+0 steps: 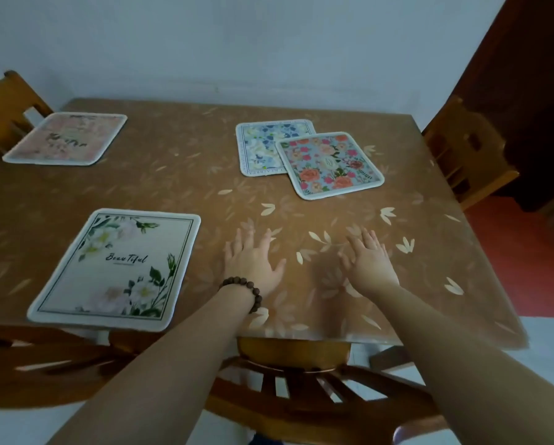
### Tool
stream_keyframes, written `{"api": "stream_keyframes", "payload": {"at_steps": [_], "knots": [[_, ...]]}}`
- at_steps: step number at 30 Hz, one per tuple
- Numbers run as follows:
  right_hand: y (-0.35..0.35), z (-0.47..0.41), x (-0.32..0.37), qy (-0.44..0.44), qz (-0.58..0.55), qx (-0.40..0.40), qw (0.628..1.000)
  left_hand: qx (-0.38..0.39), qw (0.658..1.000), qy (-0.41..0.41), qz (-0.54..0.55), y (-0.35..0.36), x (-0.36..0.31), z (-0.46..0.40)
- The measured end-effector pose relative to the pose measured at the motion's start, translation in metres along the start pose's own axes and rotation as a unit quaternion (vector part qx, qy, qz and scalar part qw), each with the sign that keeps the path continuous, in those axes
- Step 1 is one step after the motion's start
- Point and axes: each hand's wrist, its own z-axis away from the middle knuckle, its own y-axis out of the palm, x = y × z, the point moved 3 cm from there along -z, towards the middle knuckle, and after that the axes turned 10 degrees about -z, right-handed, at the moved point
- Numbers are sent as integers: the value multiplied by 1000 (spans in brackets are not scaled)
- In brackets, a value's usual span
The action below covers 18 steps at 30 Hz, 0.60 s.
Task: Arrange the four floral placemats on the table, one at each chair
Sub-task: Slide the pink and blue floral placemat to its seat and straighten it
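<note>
A white placemat (115,268) with green leaves and the word "Beautiful" lies at the near left of the brown table (186,175). A pink floral placemat (65,138) lies at the far left. At the far right a blue-and-white floral placemat (263,146) lies partly under a placemat with red and pink roses (328,165). My left hand (251,263), with a bead bracelet on its wrist, and my right hand (367,263) hover open over bare table near the front edge, fingers spread, holding nothing.
Wooden chairs stand at the far left (9,104), at the right side (468,152), near left (44,358) and directly below me (301,383). A pale wall runs behind the table. A dark wooden door (532,75) and red floor are at the right.
</note>
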Motion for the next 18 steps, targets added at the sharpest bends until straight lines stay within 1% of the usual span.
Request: {"api": "stream_keyframes", "payload": {"at_steps": [8,18], "knots": [[-12,-55,-9,34,9,-8,999,17,999,30,8,-5,-15,-73],[-10,-133,-36,43,6,9,999,32,999,33,-11,17,-34,-151]]}}
